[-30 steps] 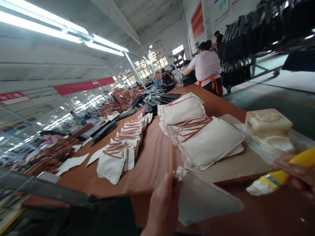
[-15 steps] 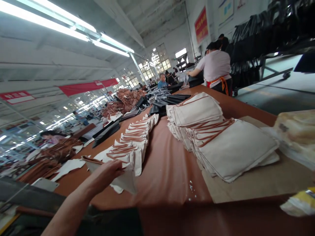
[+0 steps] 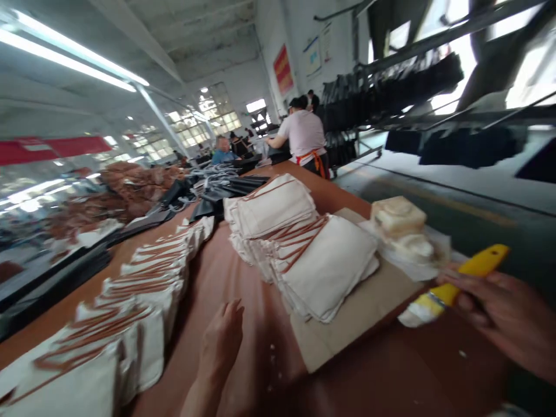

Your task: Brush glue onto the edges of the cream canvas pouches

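In my right hand (image 3: 499, 307), at the right edge, is a paintbrush (image 3: 458, 284) with a yellow handle; whitish stuff coats its bristles. My left hand (image 3: 222, 333) is over the brown table covering, loosely bent and open, with nothing visible in it. Ahead and to its right lies a stack of cream cloth pieces (image 3: 328, 266) with brown edging, fanned on a sheet of brown board (image 3: 347, 341). Behind them sits another cream pile (image 3: 278, 202). Along the left runs an overlapping row of similar cream pieces (image 3: 147, 330).
A yellowish-white crusted container (image 3: 397, 217) stands on the board's far right corner. Black pieces with grey straps (image 3: 221, 191) and brown bundles (image 3: 130, 191) lie farther back. A co-worker (image 3: 304, 136) stands at the table's far end. Racks of dark items (image 3: 347, 116) are at right.
My left hand has let go of a cream piece at the left row and moved right. The view has turned right, bringing my right hand and the whole brush into sight.
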A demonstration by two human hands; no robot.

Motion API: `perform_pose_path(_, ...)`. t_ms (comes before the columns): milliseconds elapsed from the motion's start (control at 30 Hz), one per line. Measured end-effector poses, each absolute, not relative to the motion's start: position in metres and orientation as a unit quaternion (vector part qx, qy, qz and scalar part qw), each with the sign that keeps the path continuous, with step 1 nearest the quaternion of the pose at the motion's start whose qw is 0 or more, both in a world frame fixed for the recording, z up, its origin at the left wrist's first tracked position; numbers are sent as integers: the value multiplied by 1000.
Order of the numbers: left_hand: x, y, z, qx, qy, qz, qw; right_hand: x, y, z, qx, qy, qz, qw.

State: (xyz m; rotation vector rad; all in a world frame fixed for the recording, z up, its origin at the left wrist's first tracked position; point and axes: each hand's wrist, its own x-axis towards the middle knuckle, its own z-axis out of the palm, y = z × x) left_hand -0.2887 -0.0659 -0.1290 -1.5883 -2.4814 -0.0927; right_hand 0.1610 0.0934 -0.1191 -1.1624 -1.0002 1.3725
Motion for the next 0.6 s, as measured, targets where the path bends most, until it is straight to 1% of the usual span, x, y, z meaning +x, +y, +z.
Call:
perform_pose_path(100, -222, 11, -128, -641, -752, -127, 88, 183, 110, -109, -458, -330, 616, 548)
perform_pose_path(167, -183, 60, -124, -667, -725, -155, 81, 198, 120, -107, -437, -313, 614, 578)
perform_pose_path(267, -149, 125, -119, -637, -753, -146, 80, 226, 131, -110, -425, -309, 610, 593)
perform_pose_path(367, -141, 176, -115, -593, -794, -119, 56, 253, 138, -119, -428, -304, 593, 610)
perform_pose_path(500, -142, 229, -110, -563, -823, -72, -3, 271, 155, -129, -443, -316, 546, 637)
perform_pose_path(600, -136, 258, -110, -555, -830, -58, -22, 270, 180, -136, -449, -356, 500, 649)
